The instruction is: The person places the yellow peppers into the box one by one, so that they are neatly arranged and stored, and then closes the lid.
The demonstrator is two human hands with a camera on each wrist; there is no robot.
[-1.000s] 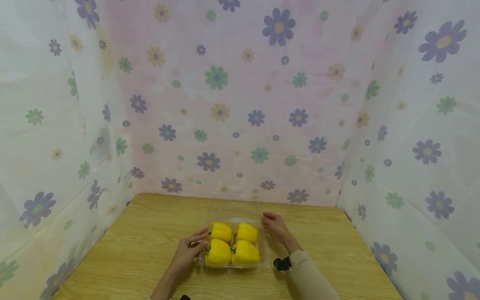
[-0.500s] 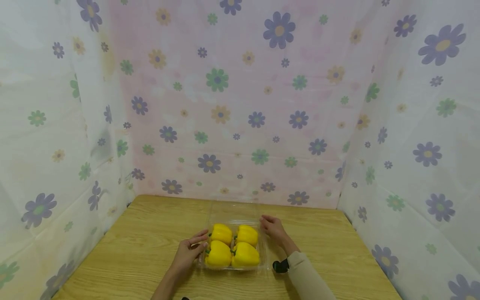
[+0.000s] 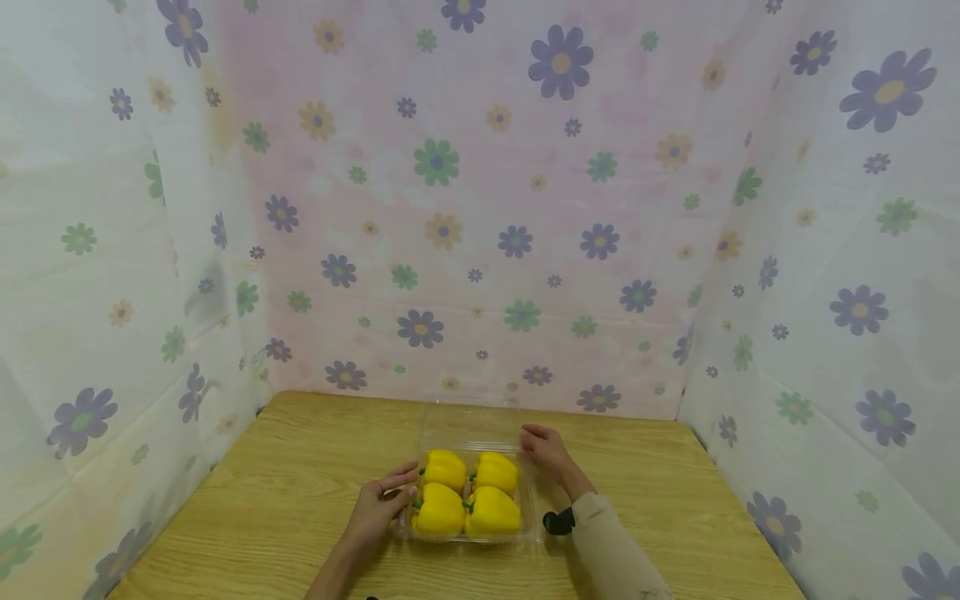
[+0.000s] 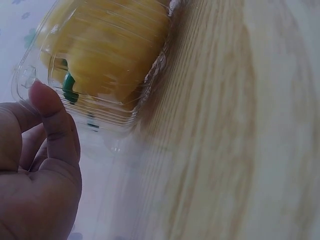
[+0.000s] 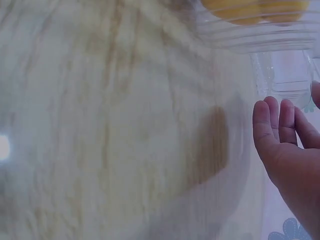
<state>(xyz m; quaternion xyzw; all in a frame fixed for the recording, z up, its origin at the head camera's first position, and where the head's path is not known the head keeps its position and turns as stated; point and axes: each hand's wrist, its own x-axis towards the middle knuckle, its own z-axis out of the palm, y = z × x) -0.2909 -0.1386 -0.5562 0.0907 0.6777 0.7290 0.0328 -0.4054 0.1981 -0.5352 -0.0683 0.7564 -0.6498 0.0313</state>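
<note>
A clear plastic clamshell box [image 3: 528,512] stands near the table's front, holding several yellow bell peppers [image 3: 492,512] with green stems. Its transparent lid [image 3: 468,423] is swung back behind it. On the box's left side, my left hand [image 3: 375,505] pinches the rim; the thumb [image 4: 44,97] lies on the rim's corner in the left wrist view, with the other fingers bent below. My right hand [image 3: 551,454] is at the lid's right edge near the hinge. In the right wrist view its fingers [image 5: 262,120] are extended, fingertips right at the lid's edge.
The box stands on a wood-grain table [image 3: 300,450]. Flower-printed cloth [image 3: 480,192] encloses the table at the back and both sides. A black band piece [image 3: 558,522] shows at the right sleeve [image 3: 618,550].
The head view has tilted up very slightly, so the scene sits a little lower. Both hands keep nearly the same places at the box and lid.
</note>
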